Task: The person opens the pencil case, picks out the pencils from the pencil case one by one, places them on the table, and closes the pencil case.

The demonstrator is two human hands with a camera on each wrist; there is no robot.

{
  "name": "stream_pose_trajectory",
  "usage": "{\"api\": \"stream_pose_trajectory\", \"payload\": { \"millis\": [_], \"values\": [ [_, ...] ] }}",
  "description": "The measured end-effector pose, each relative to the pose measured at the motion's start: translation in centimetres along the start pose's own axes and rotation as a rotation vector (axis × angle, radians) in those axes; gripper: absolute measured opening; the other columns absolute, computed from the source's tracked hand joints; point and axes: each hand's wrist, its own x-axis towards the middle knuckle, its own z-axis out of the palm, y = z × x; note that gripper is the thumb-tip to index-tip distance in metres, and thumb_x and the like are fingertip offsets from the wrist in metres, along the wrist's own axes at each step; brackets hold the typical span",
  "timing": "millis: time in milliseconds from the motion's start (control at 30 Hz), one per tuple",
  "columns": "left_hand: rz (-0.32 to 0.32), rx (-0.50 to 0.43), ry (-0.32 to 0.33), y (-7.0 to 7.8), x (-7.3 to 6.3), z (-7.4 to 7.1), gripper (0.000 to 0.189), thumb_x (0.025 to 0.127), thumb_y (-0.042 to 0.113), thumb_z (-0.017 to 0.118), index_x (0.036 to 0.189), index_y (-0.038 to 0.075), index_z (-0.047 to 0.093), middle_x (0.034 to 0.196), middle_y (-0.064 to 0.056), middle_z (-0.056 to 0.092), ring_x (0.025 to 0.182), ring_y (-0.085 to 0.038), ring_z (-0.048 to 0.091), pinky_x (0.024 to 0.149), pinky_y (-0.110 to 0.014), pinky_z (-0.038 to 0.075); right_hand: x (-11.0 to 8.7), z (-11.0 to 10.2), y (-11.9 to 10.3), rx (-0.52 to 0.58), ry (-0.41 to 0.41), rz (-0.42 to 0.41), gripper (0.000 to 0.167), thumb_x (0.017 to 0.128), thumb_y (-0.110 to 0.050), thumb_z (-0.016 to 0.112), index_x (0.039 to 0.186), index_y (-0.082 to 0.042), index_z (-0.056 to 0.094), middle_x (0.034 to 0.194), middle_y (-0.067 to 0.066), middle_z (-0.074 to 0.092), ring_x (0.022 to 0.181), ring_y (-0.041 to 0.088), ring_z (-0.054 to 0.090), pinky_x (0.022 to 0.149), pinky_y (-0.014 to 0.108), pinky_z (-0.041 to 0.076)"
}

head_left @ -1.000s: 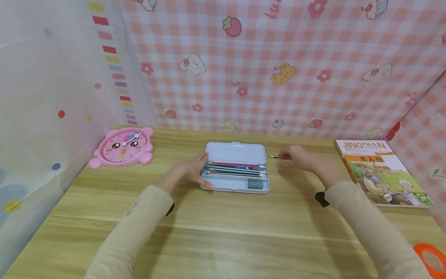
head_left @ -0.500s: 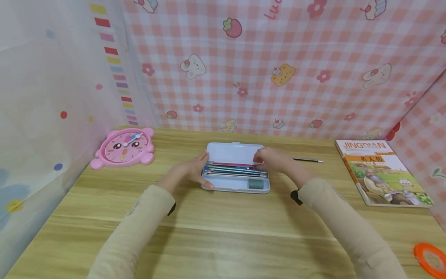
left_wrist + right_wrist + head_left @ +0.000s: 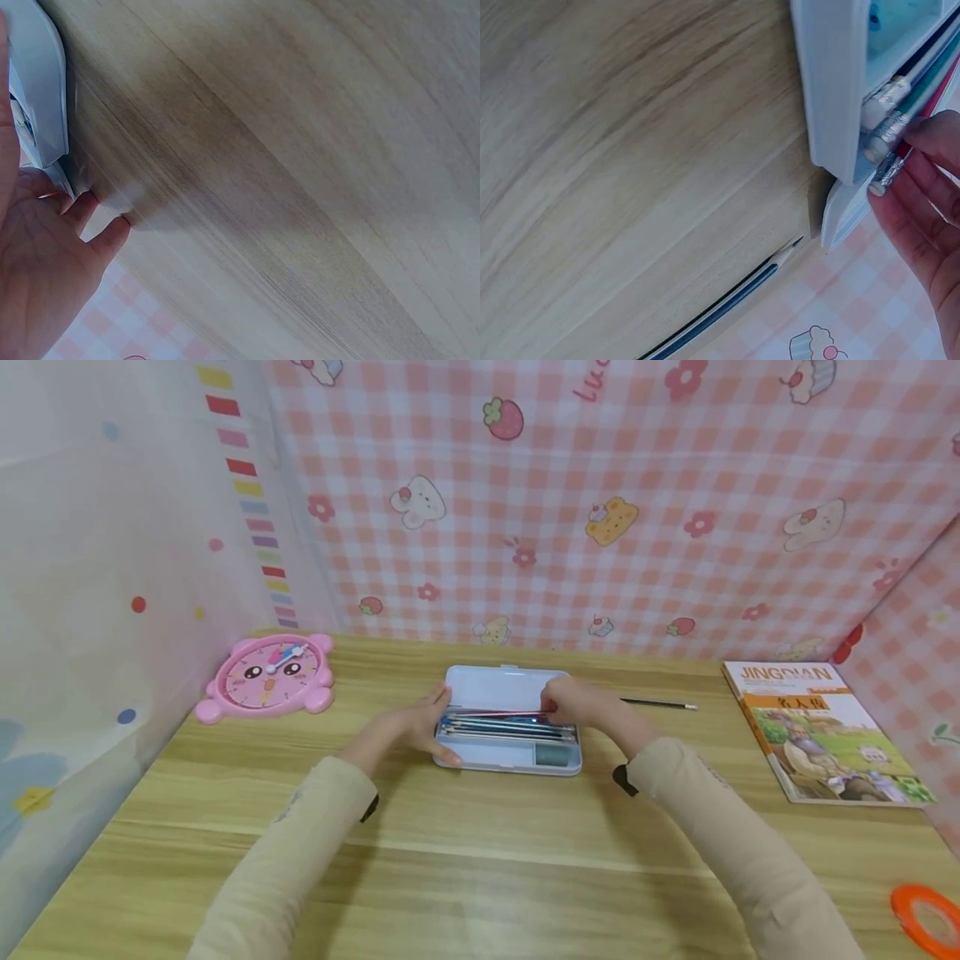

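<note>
A pale blue pencil case (image 3: pixel 491 687) lies on the table with its lid folded back. Several pencils (image 3: pixel 502 729) lie in its long compartment, and a grey-green eraser (image 3: pixel 552 755) sits at the front right. My left hand (image 3: pixel 418 727) holds the case's left end, thumb at the front and fingers by the lid. Over the right end, my right hand (image 3: pixel 581 702) pinches a red pencil (image 3: pixel 889 176) near its eraser tip, as the right wrist view shows. A dark striped pencil (image 3: pixel 720 307) lies on the table, partly hidden by the right hand in the head view.
Back left stands a pink toy clock (image 3: pixel 270 675). A book (image 3: pixel 825 731) with a colourful cover lies on the right, and an orange ring (image 3: pixel 903 910) is at the near right edge. Pink checked cloth (image 3: pixel 555 577) hangs behind the table.
My right hand let go of the dark pencil, leaving it on the table, and moved left to the case, where it now pinches the red pencil. The left hand has stayed put.
</note>
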Motion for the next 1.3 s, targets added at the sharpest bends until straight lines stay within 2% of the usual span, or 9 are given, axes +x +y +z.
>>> {"api": "stream_pose_trajectory", "payload": {
  "millis": [100,333,600,833,1033,1300],
  "values": [
    [0.001,0.013,0.006,0.0,-0.1,-0.2,0.121,0.07,0.051,0.072,0.144,-0.002,-0.008,0.152,-0.018,-0.014,0.142,-0.03,-0.007,0.117,-0.041,0.006,0.2,-0.1,-0.1,-0.005,0.006,0.003,0.007,0.081,-0.004,0.065,0.082,-0.002,0.071,0.078,0.007,0.067,0.07,0.015,0.055,0.069,0.029,0.052],
    [0.003,0.024,0.005,0.2,-0.3,-0.3,0.121,0.071,0.052,0.071,0.144,-0.003,-0.008,0.152,-0.02,-0.012,0.142,-0.032,-0.005,0.116,-0.042,0.007,-0.7,-0.3,0.5,-0.111,0.022,-0.016,0.006,0.084,-0.006,0.063,0.081,-0.002,0.067,0.076,0.007,0.063,0.067,0.014,0.052,0.064,0.027,0.048],
    [-0.004,0.024,0.007,0.0,-0.1,0.0,0.122,0.069,0.055,0.071,0.144,-0.002,-0.007,0.152,-0.018,-0.013,0.142,-0.03,-0.006,0.116,-0.041,0.007,-3.5,-1.1,2.3,-0.161,0.123,-0.019,0.012,0.081,-0.002,0.064,0.069,-0.001,0.063,0.065,0.005,0.056,0.058,0.012,0.04,0.054,0.024,0.036],
    [0.0,0.022,-0.001,0.2,-0.2,-0.1,0.121,0.07,0.054,0.07,0.144,-0.002,-0.008,0.153,-0.016,-0.014,0.142,-0.028,-0.008,0.117,-0.041,0.007,-6.9,-1.1,5.3,-0.207,0.138,0.076,0.01,0.083,-0.003,0.062,0.073,-0.001,0.061,0.071,0.006,0.055,0.061,0.015,0.048,0.057,0.03,0.043],
    [-0.009,0.001,-0.003,0.3,-0.4,-0.1,0.121,0.07,0.053,0.071,0.145,-0.001,-0.008,0.153,-0.015,-0.014,0.142,-0.028,-0.008,0.116,-0.042,0.007,-9.5,-0.9,7.9,-0.256,0.148,0.105,0.004,0.081,0.0,0.064,0.08,0.0,0.06,0.077,0.009,0.058,0.069,0.021,0.058,0.062,0.035,0.049],
    [-0.007,0.002,-0.005,0.3,-0.3,0.0,0.12,0.071,0.053,0.07,0.145,-0.001,-0.008,0.153,-0.015,-0.014,0.142,-0.028,-0.008,0.116,-0.043,0.007,-11.6,-0.6,10.3,-0.251,0.131,0.153,0.008,0.079,0.002,0.064,0.08,-0.002,0.057,0.076,0.007,0.055,0.065,0.017,0.053,0.058,0.033,0.046]
  ]
}}
